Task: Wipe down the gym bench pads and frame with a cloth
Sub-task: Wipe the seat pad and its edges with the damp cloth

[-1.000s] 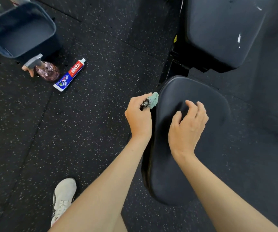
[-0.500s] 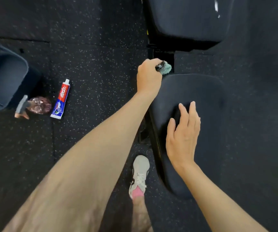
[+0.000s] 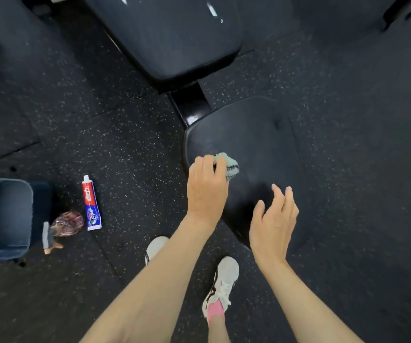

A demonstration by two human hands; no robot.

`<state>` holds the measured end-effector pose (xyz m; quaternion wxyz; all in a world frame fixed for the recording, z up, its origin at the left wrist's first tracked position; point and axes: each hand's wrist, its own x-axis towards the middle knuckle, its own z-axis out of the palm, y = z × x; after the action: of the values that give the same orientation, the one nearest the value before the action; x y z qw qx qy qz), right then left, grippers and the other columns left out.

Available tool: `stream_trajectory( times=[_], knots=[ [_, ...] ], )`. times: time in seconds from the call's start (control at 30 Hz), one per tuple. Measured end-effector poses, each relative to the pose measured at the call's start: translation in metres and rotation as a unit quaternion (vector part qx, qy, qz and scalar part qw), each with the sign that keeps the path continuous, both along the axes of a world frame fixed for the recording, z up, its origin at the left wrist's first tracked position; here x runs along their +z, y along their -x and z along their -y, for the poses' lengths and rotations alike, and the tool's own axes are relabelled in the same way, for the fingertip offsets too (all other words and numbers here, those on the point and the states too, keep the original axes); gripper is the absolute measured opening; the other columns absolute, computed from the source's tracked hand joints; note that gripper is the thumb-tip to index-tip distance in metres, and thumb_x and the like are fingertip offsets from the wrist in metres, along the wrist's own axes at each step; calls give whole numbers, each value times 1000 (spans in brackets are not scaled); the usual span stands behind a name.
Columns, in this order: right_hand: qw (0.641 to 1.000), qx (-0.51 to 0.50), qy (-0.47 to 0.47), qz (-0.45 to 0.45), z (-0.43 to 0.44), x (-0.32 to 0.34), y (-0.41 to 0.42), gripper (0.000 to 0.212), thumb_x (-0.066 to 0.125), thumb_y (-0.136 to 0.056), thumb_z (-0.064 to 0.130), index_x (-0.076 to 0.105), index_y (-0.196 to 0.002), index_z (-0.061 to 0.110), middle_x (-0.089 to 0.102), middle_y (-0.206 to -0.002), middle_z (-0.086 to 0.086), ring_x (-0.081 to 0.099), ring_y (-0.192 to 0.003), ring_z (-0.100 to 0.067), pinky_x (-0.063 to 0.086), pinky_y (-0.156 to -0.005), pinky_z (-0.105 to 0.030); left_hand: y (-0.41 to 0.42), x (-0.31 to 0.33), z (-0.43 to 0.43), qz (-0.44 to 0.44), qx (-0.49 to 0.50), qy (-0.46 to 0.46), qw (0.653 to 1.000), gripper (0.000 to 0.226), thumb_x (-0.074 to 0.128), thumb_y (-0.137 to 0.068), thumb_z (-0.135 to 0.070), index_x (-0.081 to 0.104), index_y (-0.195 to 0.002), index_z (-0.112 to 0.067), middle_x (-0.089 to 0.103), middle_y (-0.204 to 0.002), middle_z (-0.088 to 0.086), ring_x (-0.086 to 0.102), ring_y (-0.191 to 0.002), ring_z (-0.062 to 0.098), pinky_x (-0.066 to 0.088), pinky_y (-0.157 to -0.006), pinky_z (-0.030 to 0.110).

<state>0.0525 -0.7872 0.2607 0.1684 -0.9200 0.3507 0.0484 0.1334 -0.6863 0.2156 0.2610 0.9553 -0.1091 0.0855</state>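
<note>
Head view: at centre frame, the left hand [image 3: 208, 191] grips a bunched green cloth [image 3: 229, 165] on the seat pad [image 3: 256, 134], just inside the pad's left edge. The right hand [image 3: 272, 224] is over the pad's lower edge with its fingers loosely spread and holds nothing. The black frame [image 3: 191, 105] joins the seat pad to the back pad [image 3: 174, 38] at upper centre. At lower left, well apart from the bench on speckled floor [image 3: 130, 134], lie a toothpaste tube [image 3: 91, 204], a spray bottle [image 3: 63, 227] and a blue bin [image 3: 1, 219].
</note>
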Motion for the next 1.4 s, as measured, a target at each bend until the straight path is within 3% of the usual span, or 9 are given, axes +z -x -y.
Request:
stream_trajectory(
  times=[0.37,0.53,0.6,0.67,0.77,0.9,1.07,1.23,1.4],
  knots=[
    [963,-262,-57,23,31,1,62,45,44,-99,18,36,-143,11,30,-152,-12,27,-136,-29,36,-105,-47,109,6,24,-62,-185,49,980,42,69,-65,9,66,-104,-5,56,-83,8,44,-74,20,45,-61,26],
    [796,-529,-270,113,46,10,81,40,40,-100,21,42,-139,12,60,-119,-13,59,-104,-25,47,-94,-39,168,17,56,-154,-228,66,959,45,71,-56,5,67,-98,-10,56,-81,3,46,-74,16,44,-55,22],
    [766,-545,-323,107,53,13,87,37,38,-101,23,49,-133,7,65,-114,-15,61,-101,-24,46,-92,-39,195,16,67,-188,-265,39,945,45,83,-47,-5,67,-88,-15,55,-76,-2,50,-70,12,43,-52,18],
    [783,-525,-321,89,59,15,91,36,36,-102,26,54,-127,7,68,-109,-16,62,-102,-23,43,-96,-39,209,17,68,-206,-276,54,937,49,86,-51,-8,65,-95,-14,55,-79,-2,47,-72,12,44,-52,18],
    [810,-497,-299,90,68,13,92,31,36,-102,28,58,-114,11,70,-102,-15,63,-101,-23,38,-90,-33,201,20,50,-131,-313,85,937,34,62,-75,-3,62,-109,-8,51,-88,1,44,-78,15,42,-56,20],
    [834,-464,-291,59,69,9,86,27,36,-102,27,59,-105,14,68,-104,-14,62,-104,-27,32,-87,-34,120,18,8,-99,-54,128,985,34,47,-82,1,61,-113,-3,48,-99,9,42,-88,19,43,-70,24],
    [845,-463,-263,51,64,-2,83,16,40,-98,21,55,-104,15,65,-105,-13,61,-103,-29,39,-80,-34,8,18,-23,-115,169,124,971,35,54,-84,10,58,-117,-2,52,-113,17,47,-101,31,40,-82,29],
    [847,-470,-244,46,64,-8,83,31,40,-99,22,55,-124,11,62,-120,-14,59,-109,-30,38,-82,-33,42,13,-2,-84,108,85,987,39,54,-68,20,65,-98,-2,58,-95,15,49,-82,31,44,-71,32],
    [848,-468,-244,44,67,-11,83,29,40,-98,22,56,-118,9,63,-116,-17,60,-106,-32,38,-78,-32,90,14,29,-114,90,103,984,47,60,-55,26,67,-89,-5,55,-82,13,48,-72,28,38,-62,23]
  ],
)
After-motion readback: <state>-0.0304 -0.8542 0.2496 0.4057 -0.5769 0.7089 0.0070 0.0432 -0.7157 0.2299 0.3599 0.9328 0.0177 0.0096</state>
